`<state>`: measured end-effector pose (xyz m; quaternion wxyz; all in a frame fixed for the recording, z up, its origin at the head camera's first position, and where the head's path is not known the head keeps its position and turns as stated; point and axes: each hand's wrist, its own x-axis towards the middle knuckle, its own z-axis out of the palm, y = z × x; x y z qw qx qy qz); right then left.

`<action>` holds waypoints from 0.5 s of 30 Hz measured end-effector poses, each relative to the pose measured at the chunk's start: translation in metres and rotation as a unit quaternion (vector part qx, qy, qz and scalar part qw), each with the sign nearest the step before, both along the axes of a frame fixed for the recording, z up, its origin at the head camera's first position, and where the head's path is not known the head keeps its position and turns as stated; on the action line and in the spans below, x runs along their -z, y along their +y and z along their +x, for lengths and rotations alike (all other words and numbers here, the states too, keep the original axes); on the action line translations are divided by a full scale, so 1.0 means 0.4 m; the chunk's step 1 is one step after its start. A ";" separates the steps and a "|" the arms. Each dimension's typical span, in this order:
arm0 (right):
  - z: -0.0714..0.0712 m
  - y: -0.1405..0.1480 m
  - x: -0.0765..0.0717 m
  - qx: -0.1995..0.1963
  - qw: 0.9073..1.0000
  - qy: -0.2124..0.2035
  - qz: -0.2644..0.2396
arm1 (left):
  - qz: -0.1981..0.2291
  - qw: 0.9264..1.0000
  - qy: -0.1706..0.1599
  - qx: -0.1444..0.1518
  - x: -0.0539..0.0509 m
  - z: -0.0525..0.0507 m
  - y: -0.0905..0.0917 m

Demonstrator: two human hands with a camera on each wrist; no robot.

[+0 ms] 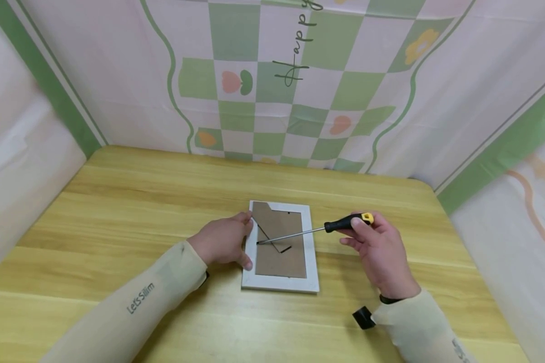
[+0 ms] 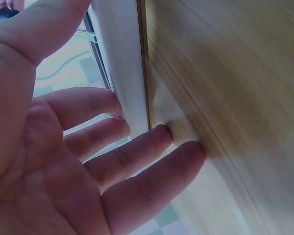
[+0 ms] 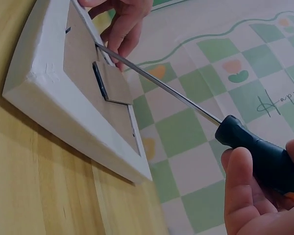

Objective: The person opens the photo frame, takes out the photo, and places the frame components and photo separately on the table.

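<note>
A white photo frame (image 1: 281, 284) lies face down, its brown backing board (image 1: 279, 267) up. A brown stand flap (image 3: 113, 84) with a dark edge sticks up from the backing. My right hand (image 1: 382, 252) holds a screwdriver (image 1: 342, 224) by its black handle with a yellow end. The long metal shaft crosses the backing, its tip at a small dark tab (image 1: 258, 243) on the left inner edge. My left hand (image 1: 222, 239) rests along the frame's left side, thumb on the white border; its fingers look nearly straight in the left wrist view.
The frame lies on a wooden table (image 1: 163, 191). A printed curtain (image 1: 277, 121) with green checks hangs behind the far edge, and more cloth hangs at both sides. A black piece (image 1: 364, 317) sits by the right sleeve (image 1: 418, 322).
</note>
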<state>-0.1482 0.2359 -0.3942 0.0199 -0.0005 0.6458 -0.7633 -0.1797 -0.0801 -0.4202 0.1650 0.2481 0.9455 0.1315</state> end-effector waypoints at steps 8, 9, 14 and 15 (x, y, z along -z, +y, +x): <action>0.000 -0.015 -0.007 0.025 0.997 0.014 0.069 | 0.003 1.000 -0.003 -0.002 -0.004 0.003 0.001; 0.000 -0.017 -0.008 0.027 0.997 0.017 0.075 | 0.003 1.000 -0.003 -0.002 -0.005 0.003 0.001; -0.001 -0.024 -0.013 0.034 0.994 0.038 0.097 | 0.001 1.000 -0.002 0.001 -0.007 0.005 0.001; -0.001 -0.026 -0.014 0.036 0.993 0.044 0.103 | 0.001 1.000 -0.002 0.001 -0.007 0.005 0.001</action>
